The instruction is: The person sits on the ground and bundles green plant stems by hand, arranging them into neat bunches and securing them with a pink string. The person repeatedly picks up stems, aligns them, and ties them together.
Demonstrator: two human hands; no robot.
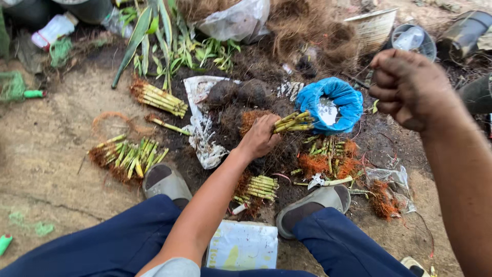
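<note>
**Bundles of cut stems on bare ground**

Ground here is packed sandy earth (46, 154), pale and cracked, darkening to a patch of loose black soil (236, 123) in the middle. Outdoor spot, cluttered along the far edge: long green leaves (154, 36), a heap of brown fibrous roots (307, 31), a crumpled clear plastic sheet (236, 20), a pale ribbed pot (374, 28).

Left hand (260, 137) is closed around a short bundle of yellow-green cut stems (294, 122), held low over the dark soil, the stem ends pointing at a blue plastic bag (333, 102) with its mouth rolled open just beside them.

Right hand (407, 87) is raised nearer the camera, curled into a loose fist (soil-stained; cannot tell if anything is inside).

More tied stem bundles with orange roots lie about: one (159, 98) beyond the soil, one (128, 156) left of a grey shoe (166, 180), one (259, 187) between the feet. A second grey shoe (315, 202) sits right. Dark blue trousers (118, 241) frame the bottom.
</note>
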